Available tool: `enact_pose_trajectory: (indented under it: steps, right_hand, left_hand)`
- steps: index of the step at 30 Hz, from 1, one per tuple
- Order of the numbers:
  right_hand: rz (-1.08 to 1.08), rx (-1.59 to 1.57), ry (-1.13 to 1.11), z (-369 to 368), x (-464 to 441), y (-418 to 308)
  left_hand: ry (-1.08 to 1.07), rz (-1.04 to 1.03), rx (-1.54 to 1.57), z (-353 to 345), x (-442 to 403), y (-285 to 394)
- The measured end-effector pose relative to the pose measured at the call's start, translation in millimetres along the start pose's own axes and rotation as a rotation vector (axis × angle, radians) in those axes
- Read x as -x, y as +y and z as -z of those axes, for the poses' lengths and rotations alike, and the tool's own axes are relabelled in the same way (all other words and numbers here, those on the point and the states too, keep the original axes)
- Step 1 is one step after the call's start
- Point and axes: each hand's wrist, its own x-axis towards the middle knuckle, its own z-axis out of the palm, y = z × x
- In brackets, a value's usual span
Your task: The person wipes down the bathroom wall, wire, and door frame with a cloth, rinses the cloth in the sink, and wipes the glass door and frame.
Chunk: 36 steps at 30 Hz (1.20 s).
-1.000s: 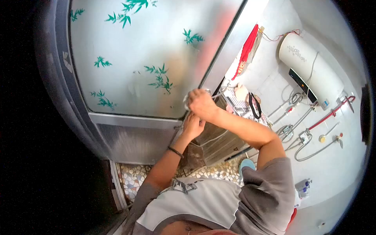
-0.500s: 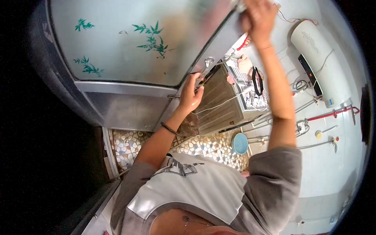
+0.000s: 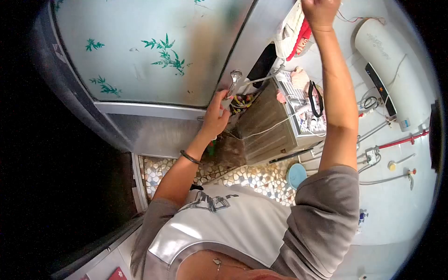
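Note:
My left hand [image 3: 216, 116] is closed on the silver door handle [image 3: 234, 78], its fingertips around the lower end of the lever. The handle sits on the metal frame of a door [image 3: 140, 60] with frosted glass and green bamboo prints. My right hand [image 3: 322, 13] is raised at the top edge of the view with its fingers curled in. Right beside its fingers hang a white knitted cloth [image 3: 288, 35] and a red cloth [image 3: 300, 41]. The frame edge partly cuts off those fingers, so what they grip is hidden.
A wood-look cabinet [image 3: 266, 123] stands behind the door, with a cluttered rack [image 3: 305, 100] on top. A white water heater [image 3: 385, 56] hangs on the right wall above pipes [image 3: 396, 141]. A blue basin [image 3: 296, 176] rests on the pebble-patterned floor [image 3: 242, 179].
The view has shifted, and more of the white and red cloths shows beside my right hand, which is no longer blurred. My left hand stays at the door handle.

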Motion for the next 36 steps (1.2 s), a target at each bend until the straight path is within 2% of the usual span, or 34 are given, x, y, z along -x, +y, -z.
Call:
enact_pose_trajectory:
  steps: [1, 2, 4, 5, 8, 10, 13, 16, 17, 18, 21, 22, 24, 25, 26, 27, 29, 32, 35, 36]
  right_hand:
    - [-0.032, 0.049, -0.012, 1, 1, -3]
    - [0.079, -0.02, 0.06, -8, 21, -4]
    - [-0.022, -0.145, 0.03, -12, 84, -47]
    - [-0.063, -0.343, -0.058, -10, 119, -72]
    - [-0.018, -0.538, -0.452, 23, 205, -133]
    - [-0.187, -0.614, -0.467, 42, 207, -142]
    - [-0.536, -0.721, -0.467, 75, 188, -150]
    - [-1.017, -0.993, -0.47, 94, 173, -180]
    - [-1.201, -1.098, -0.495, 100, 169, -193]
    - [-1.379, -1.239, -0.359, 100, 162, -206]
    - [-1.605, -1.484, -0.463, 91, 185, -219]
    - [-1.554, -1.524, -0.648, 94, 175, -207]
    - [-1.359, -1.314, -0.712, 103, 172, -190]
    - [-1.002, -1.025, -0.447, 103, 165, -177]
    - [-0.647, -0.73, -0.194, 103, 155, -168]
    - [-0.675, -0.509, -0.175, 109, 145, -166]
    - [-0.832, -0.551, -0.207, 95, 123, -165]
    - [-1.14, -0.992, -0.148, 55, 144, -176]
    - [-1.204, -0.848, -0.23, 57, 130, -185]
    - [-1.211, -0.83, -0.227, 53, 134, -186]
  left_hand:
    - [0.01, -0.001, -0.034, 0, 0, 2]
    - [0.006, 0.012, 0.0, 1, -2, 3]
    - [0.0, 0.048, 0.075, 1, 2, 4]
    - [0.006, 0.039, 0.056, 2, 1, 2]
    - [0.027, 0.032, 0.048, 3, -4, -13]
    - [0.044, 0.047, 0.109, 0, -9, -25]
    - [-0.011, 0.223, 0.546, 15, -17, -19]
    - [0.476, 0.104, 0.338, 1, 1, 30]
    - [0.467, 0.015, 0.183, -3, 12, 53]
    - [0.455, -0.069, 0.028, -8, 23, 78]
    - [0.459, -0.15, -0.294, -4, 25, 103]
    - [0.465, -0.146, -0.376, -2, 25, 105]
    - [0.418, -0.062, -0.322, 27, 21, 92]
    - [0.401, -0.026, -0.29, 43, 15, 82]
    - [0.488, -0.182, -0.398, 60, -1, 87]
    - [0.569, -0.327, -0.505, 77, -18, 104]
    - [0.56, -0.496, -0.727, 102, -49, 138]
    - [0.436, -0.576, -0.833, 103, -81, 146]
    - [0.322, -0.587, -0.72, 76, -66, 117]
    - [0.359, -0.603, -0.712, 69, -57, 97]
